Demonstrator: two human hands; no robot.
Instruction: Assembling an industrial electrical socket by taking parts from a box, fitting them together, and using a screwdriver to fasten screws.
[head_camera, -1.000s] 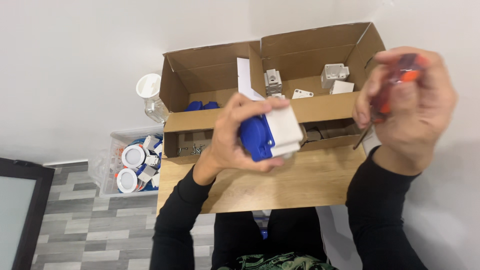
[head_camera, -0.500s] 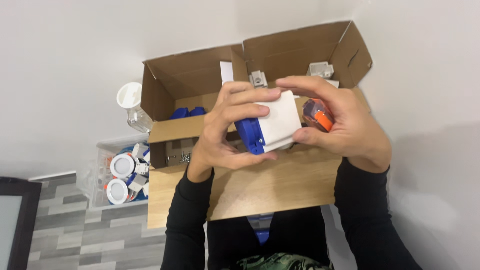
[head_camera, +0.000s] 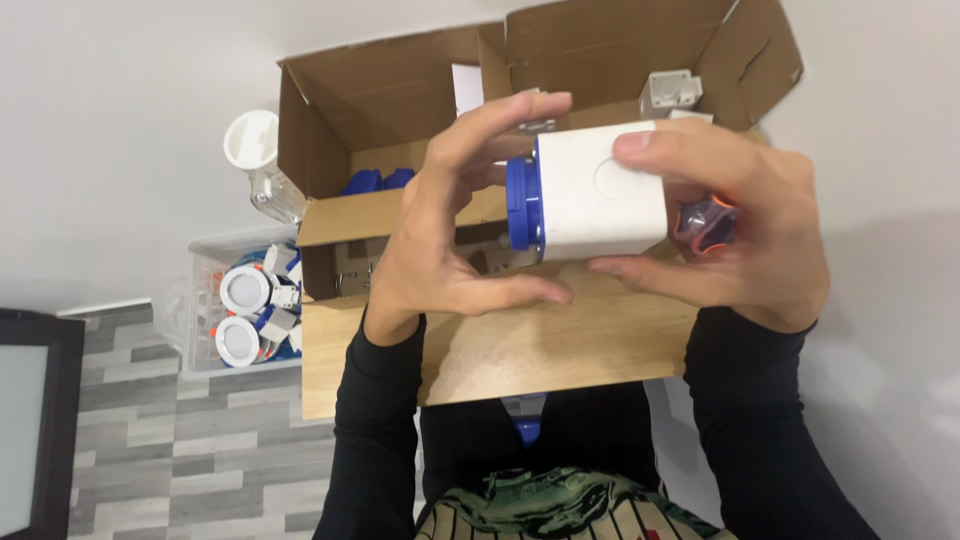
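Observation:
Both hands hold up a white box-shaped device (head_camera: 600, 203) with a blue round end (head_camera: 523, 203), close to the camera. My left hand (head_camera: 455, 235) grips the blue end, thumb beneath and fingers arched over the top. My right hand (head_camera: 745, 235) clasps the white body from the right. An orange and dark tool handle (head_camera: 705, 222) is tucked in the right palm. Black sleeves cover both arms.
An open cardboard box (head_camera: 390, 215) with raised flaps stands on a wooden table (head_camera: 540, 345), holding blue and white parts. A clear plastic bin (head_camera: 195, 300) of round white fittings sits on the grey floor at left, by a clear bottle (head_camera: 262, 170) with a white cap.
My right hand swung in from the upper right with the tool handle and closed on the white body. The device has turned on its side and come closer to the camera.

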